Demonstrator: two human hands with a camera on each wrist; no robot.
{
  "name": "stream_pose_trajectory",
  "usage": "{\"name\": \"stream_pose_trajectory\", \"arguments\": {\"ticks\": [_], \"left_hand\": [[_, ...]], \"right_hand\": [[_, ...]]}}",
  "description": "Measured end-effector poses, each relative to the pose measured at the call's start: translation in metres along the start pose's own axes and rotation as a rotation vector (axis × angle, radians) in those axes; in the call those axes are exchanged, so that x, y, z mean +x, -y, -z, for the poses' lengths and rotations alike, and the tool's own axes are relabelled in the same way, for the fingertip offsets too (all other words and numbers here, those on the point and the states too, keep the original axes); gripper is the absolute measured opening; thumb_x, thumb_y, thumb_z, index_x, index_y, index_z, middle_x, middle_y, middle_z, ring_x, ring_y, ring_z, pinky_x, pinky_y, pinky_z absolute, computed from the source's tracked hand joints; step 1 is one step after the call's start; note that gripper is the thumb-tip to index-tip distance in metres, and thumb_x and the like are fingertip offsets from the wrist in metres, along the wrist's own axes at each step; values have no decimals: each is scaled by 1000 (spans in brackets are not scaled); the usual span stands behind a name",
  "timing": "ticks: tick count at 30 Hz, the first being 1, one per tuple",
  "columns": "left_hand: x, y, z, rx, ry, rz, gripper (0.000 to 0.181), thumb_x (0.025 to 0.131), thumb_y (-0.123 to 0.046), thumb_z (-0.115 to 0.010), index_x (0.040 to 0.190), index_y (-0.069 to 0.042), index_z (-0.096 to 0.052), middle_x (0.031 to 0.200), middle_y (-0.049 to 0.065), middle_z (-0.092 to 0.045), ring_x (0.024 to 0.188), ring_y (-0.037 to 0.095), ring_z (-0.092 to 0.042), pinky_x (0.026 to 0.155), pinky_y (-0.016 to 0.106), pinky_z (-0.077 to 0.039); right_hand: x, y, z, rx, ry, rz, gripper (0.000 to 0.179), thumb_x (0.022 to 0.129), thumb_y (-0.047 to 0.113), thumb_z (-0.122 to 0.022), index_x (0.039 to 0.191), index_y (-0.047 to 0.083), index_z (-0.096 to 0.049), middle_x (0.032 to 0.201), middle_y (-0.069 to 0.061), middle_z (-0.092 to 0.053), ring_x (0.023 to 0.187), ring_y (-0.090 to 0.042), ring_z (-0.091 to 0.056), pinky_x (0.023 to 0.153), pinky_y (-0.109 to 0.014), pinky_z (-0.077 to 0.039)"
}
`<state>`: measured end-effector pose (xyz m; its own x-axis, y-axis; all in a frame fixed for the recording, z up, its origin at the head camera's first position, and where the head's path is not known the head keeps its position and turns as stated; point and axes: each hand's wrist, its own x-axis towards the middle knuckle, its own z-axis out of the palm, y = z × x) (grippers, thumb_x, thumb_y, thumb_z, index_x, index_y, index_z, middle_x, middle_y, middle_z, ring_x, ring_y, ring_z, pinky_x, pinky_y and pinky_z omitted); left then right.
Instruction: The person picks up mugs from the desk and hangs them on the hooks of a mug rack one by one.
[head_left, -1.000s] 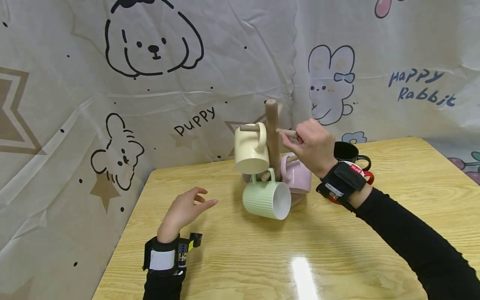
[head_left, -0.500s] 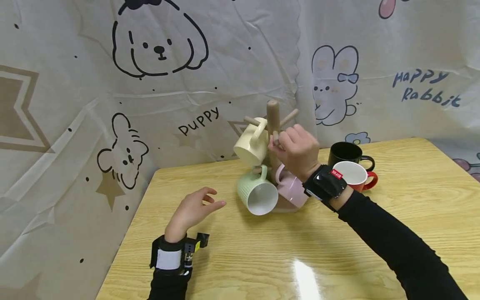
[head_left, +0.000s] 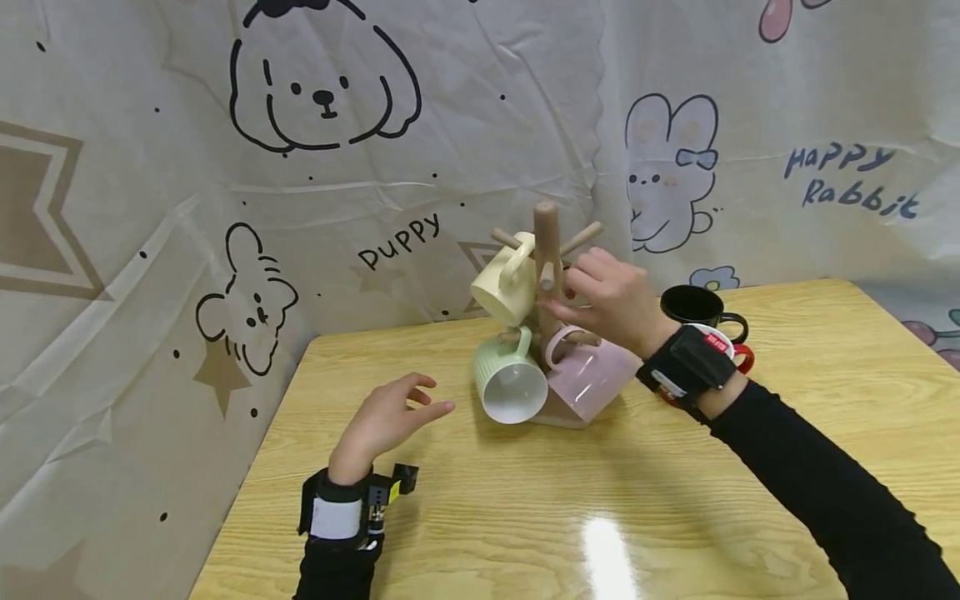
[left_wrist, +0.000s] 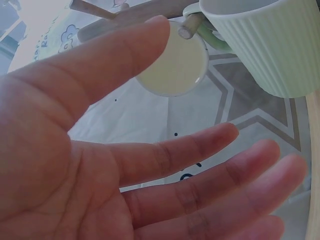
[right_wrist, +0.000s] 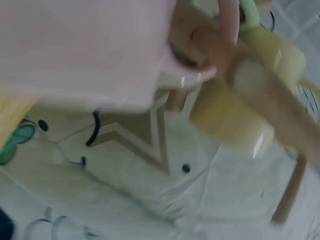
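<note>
A wooden mug rack (head_left: 546,229) stands at the back of the table, its pegs sticking out around the post. A cream mug (head_left: 495,287) hangs tilted on an upper peg, a ribbed light green mug (head_left: 516,392) below it, and a pink mug (head_left: 596,375) on a lower peg at right. My right hand (head_left: 611,300) is beside the front upper peg (head_left: 548,277), fingers loosely bent and holding nothing. The right wrist view is blurred, with the pink mug (right_wrist: 80,50) up close. Left of the rack, my left hand (head_left: 390,421) hovers with relaxed fingers, facing the green mug (left_wrist: 265,50).
Behind my right wrist stand a black mug (head_left: 693,304) and a white mug with a red handle (head_left: 744,358), partly hidden by the wrist strap. The wood-grain table (head_left: 465,508) meets a printed cloth (head_left: 420,92) at the back and left side.
The rack has turned, swinging the right-hand peg toward the front and shifting the hanging mugs. My right hand has let go of that peg and moved right. The left hand stays nearly still.
</note>
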<state>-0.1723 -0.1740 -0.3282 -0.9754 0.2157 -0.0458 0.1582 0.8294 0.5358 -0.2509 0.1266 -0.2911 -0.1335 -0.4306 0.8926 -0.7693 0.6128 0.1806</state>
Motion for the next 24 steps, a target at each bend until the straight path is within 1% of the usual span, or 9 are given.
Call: {"name": "stream_pose_trajectory", "arguments": {"ticks": [2, 5, 9, 11, 13, 16, 18, 20, 24], "left_hand": [[0, 0, 1, -1, -1, -1, 57, 79, -49, -58, 119, -9, -53, 105, 12, -63, 94, 25, -56, 75, 42, -49], [-1, 1, 2, -4, -2, 0, 57, 79, -48, -58, 119, -8, -53, 105, 12, -63, 94, 25, -57, 75, 42, -49], [-1, 2, 3, -15, 1, 2, 57, 79, -48, -58, 119, -9, -53, 105, 13, -63, 93, 24, -57, 75, 42, -49], [-1, 2, 3, -18, 2, 3, 57, 78, -49, -58, 119, -9, -53, 105, 13, -62, 93, 24, -57, 75, 41, -49], [-2, 2, 3, -18, 2, 4, 57, 79, -48, -58, 119, -9, -53, 105, 12, -63, 92, 24, -57, 74, 41, -49], [-2, 2, 2, -22, 4, 1, 57, 79, -48, -58, 119, -9, -53, 105, 12, -63, 92, 23, -57, 74, 41, -49], [-2, 2, 2, -22, 7, -3, 57, 79, -48, -58, 119, -9, -53, 104, 12, -63, 92, 23, -57, 74, 41, -49], [-2, 1, 2, -18, 9, -7, 57, 79, -48, -58, 119, -9, -53, 104, 12, -63, 92, 23, -57, 74, 41, -49], [-2, 1, 3, -7, 12, -11, 57, 79, -49, -58, 119, -8, -53, 104, 12, -63, 92, 23, -56, 75, 41, -49]], "right_hand": [[-9, -10, 15, 62, 71, -48, 24, 73, 28, -69, 68, 9, -55, 67, -3, -53, 64, -16, -48, 49, -30, -44], [-31, -28, 41, 152, 146, -202, 16, 70, 21, -72, 74, 9, -62, 75, -4, -62, 75, -14, -54, 65, -30, -47], [-71, -52, 76, 216, 201, -484, 13, 70, 11, -71, 83, 10, -67, 86, 7, -64, 87, -3, -53, 78, -18, -41], [-95, -61, 91, 239, 234, -641, 16, 74, 13, -69, 90, 10, -68, 92, 16, -61, 92, 2, -50, 79, -12, -37], [-120, -67, 104, 261, 275, -800, 22, 78, 17, -65, 99, 11, -67, 98, 22, -57, 96, 4, -48, 79, -12, -35], [-159, -74, 118, 296, 340, -972, 31, 81, 23, -62, 111, 13, -63, 108, 18, -58, 101, 2, -47, 77, -10, -35], [-182, -78, 124, 315, 390, -1029, 37, 82, 25, -61, 118, 15, -59, 115, 12, -58, 103, 3, -46, 80, -11, -39], [-203, -82, 126, 345, 434, -1050, 42, 82, 24, -61, 123, 15, -55, 119, 12, -56, 104, 6, -45, 79, -8, -39], [-226, -87, 123, 451, 500, -1031, 49, 84, 21, -59, 128, 5, -47, 116, 27, -49, 102, 14, -41, 76, -3, -37]]}}
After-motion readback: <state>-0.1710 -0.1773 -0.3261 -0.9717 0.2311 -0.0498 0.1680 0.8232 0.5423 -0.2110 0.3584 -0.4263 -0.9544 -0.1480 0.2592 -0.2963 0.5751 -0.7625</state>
